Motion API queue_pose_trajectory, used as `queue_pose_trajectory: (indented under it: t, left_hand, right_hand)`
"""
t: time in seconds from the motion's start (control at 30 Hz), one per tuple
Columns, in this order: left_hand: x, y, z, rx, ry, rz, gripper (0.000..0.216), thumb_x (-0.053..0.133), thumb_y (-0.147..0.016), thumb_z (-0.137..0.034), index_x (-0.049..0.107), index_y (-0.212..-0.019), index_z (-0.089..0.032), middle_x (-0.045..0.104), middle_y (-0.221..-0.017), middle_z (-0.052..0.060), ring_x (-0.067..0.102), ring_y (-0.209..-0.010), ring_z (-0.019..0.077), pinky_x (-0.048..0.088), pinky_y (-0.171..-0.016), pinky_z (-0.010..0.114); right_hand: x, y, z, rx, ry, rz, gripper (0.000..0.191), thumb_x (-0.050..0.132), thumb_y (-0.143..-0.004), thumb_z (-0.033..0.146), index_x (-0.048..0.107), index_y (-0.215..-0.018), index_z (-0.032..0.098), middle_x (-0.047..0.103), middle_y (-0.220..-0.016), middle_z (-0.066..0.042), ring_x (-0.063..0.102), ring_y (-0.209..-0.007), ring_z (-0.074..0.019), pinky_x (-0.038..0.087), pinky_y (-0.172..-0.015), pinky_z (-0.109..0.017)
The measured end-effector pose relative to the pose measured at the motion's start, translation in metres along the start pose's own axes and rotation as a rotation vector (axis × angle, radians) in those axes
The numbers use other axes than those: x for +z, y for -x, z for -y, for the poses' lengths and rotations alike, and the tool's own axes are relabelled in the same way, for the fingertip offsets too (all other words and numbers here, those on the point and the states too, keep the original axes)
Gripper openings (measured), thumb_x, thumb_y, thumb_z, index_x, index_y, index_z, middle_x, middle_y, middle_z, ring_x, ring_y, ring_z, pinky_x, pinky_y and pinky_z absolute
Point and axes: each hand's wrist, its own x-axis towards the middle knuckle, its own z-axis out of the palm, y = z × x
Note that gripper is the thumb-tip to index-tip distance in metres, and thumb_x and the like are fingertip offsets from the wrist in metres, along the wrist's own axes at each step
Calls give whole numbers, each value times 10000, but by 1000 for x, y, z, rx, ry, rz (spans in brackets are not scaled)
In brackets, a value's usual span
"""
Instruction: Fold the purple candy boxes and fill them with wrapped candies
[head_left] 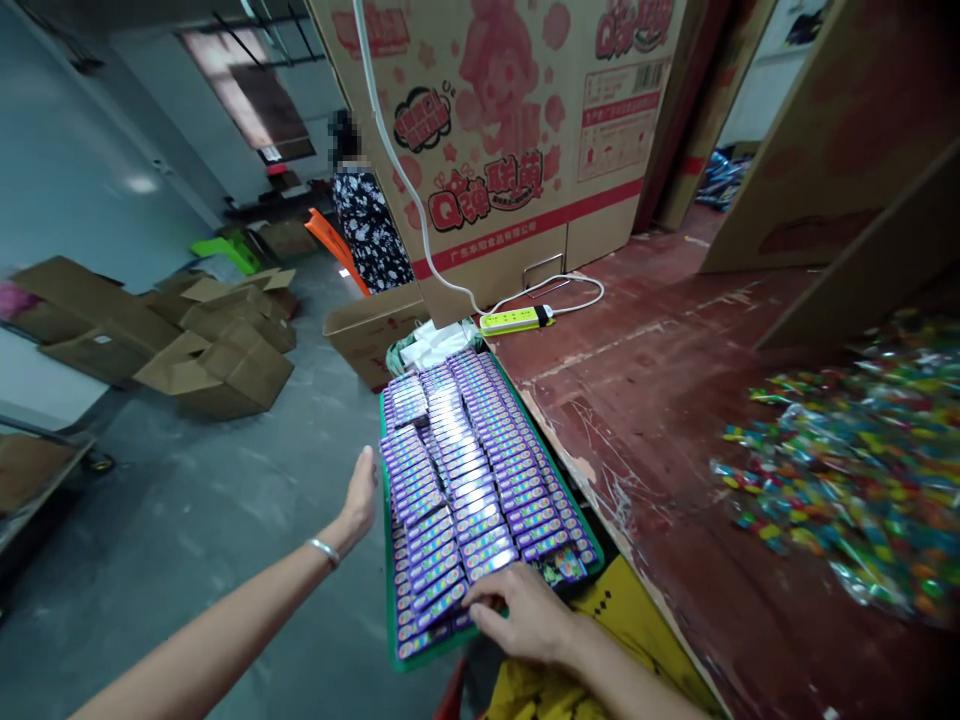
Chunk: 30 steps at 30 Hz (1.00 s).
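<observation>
Rows of small purple packets (480,490) with colourful labels fill a green tray (391,620) in front of me. My left hand (361,495), with a silver bangle on its wrist, is beside the tray's left rim. Its fingers are straight and together, seen edge-on, and nothing is in them. At the near end of the rows, my right hand (521,605) bends over the packets. Its thumb and forefinger close on the edge of a purple packet (444,606); the other fingers are partly hidden. One packet (564,566) lies face up right of that hand.
A red-brown table (645,380) holds a power strip (516,320), a large printed carton (502,130) and a pile of wrapped candies (855,480). Open cartons (225,360) stand on the grey floor at left. A person (367,220) in a flowered top is behind the carton.
</observation>
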Motion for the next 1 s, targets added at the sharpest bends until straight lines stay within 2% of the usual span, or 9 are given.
queue_pose_trajectory:
  t: [0.1, 0.2, 0.4, 0.5, 0.6, 0.7, 0.77, 0.9, 1.0]
  left_hand:
    - [17, -8, -1, -16, 99, 85, 331, 577, -944, -351, 579, -1217, -164, 606, -1237, 98, 624, -1047, 246, 529, -884, 459]
    - [31, -4, 2, -37, 170, 164, 350, 551, -950, -408, 599, -1191, -159, 624, -1224, 100, 627, -1057, 246, 512, -911, 469]
    - [48, 4, -2, -12, 233, 203, 463, 462, -955, -540, 629, -1178, -170, 640, -1265, 109, 608, -1138, 248, 422, -1023, 495]
    - [44, 2, -9, -18, 235, 182, 423, 487, -957, -503, 623, -1178, -169, 634, -1262, 108, 607, -1131, 250, 435, -1009, 495]
    - [27, 4, -10, -50, 223, 114, 371, 539, -952, -428, 593, -1210, -168, 605, -1271, 107, 602, -1113, 258, 471, -964, 496]
    - [7, 19, -3, -75, 207, 33, 393, 542, -950, -423, 559, -1256, -176, 566, -1320, 112, 578, -1147, 271, 457, -976, 514]
    - [1, 35, 6, -95, 195, 30, 421, 498, -959, -471, 572, -1249, -175, 569, -1336, 118, 556, -1195, 279, 420, -1023, 522]
    - [15, 60, 19, -90, 192, 119, 470, 415, -965, -529, 654, -1176, -182, 655, -1274, 93, 528, -1266, 279, 401, -1091, 429]
    - [32, 64, 17, -47, 210, 193, 509, 373, -966, -547, 647, -1206, -193, 685, -1241, 67, 552, -1252, 265, 434, -1074, 386]
  right_hand:
    - [0, -1, 0, 9, 7, 8, 273, 543, -838, 257, 770, -988, 233, 782, -825, -13, 717, -736, -179, 475, -682, -210]
    - [0, -2, -1, 15, 5, 14, 277, 542, -840, 262, 766, -1000, 233, 782, -834, -14, 720, -750, -181, 481, -694, -214]
    - [2, -4, -3, 19, -9, 21, 278, 542, -840, 261, 762, -1006, 225, 781, -829, -16, 719, -735, -177, 486, -679, -210]
    - [3, -3, -4, 25, -12, 19, 278, 549, -832, 252, 760, -1011, 223, 780, -819, -14, 717, -722, -174, 485, -664, -206]
    - [2, -3, -5, 24, -15, 15, 276, 558, -828, 258, 759, -1014, 226, 778, -824, -12, 715, -727, -171, 484, -669, -205]
    - [2, -3, -5, 23, -20, 12, 276, 553, -831, 257, 758, -1012, 226, 776, -825, -11, 712, -726, -168, 480, -664, -204]
    - [2, -3, -5, 27, -20, 8, 280, 544, -834, 253, 758, -1011, 217, 773, -812, -17, 710, -719, -168, 476, -650, -205]
    - [3, -3, -4, 33, -15, 8, 279, 545, -834, 253, 756, -1013, 213, 772, -809, -20, 709, -721, -170, 475, -646, -207]
    - [2, -3, -3, 32, -10, 11, 274, 558, -825, 251, 757, -1011, 223, 776, -819, -14, 710, -725, -169, 478, -659, -205]
